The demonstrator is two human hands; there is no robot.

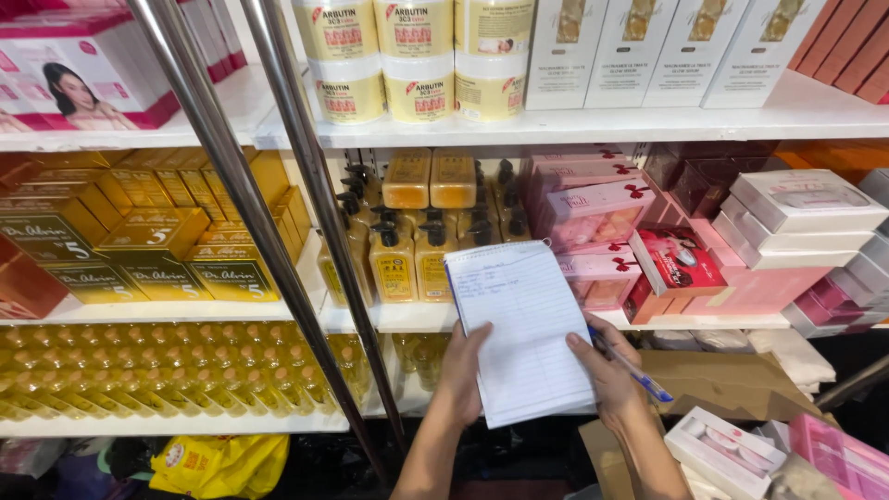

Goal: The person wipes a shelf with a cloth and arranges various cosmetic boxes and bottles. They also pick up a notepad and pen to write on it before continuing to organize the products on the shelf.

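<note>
— Notepad [523, 324], lined and white with handwriting near its top: where does it sit?

— Held up in front of the shelves, between both hands, roughly at the level of the middle shelf's edge [231, 310]. Its top edge overlaps the row of amber pump bottles [394, 264] behind it.

— And the left hand [460, 375]?

— It grips the pad's lower left edge, fingers curled shut behind the paper and the thumb lying on the front of the page.

— The right hand [607, 370]?

— It holds the lower right edge, thumb pressed on the sheet, while a blue pen [634, 370] is pinched between its fingers and points down to the right. So both hands are closed on something.

— What surrounds them?

— Gold boxes [148, 245] stacked to the left, small yellow bottles [167, 366] packed on the shelf below them, pink boxes with red bows [593, 208] to the right, and cream jars [412, 56] on the top shelf. Two metal poles [269, 231] slant across the shelves on the left. Below the right hand lies brown cardboard [732, 384] with white and pink boxes beside it.
</note>
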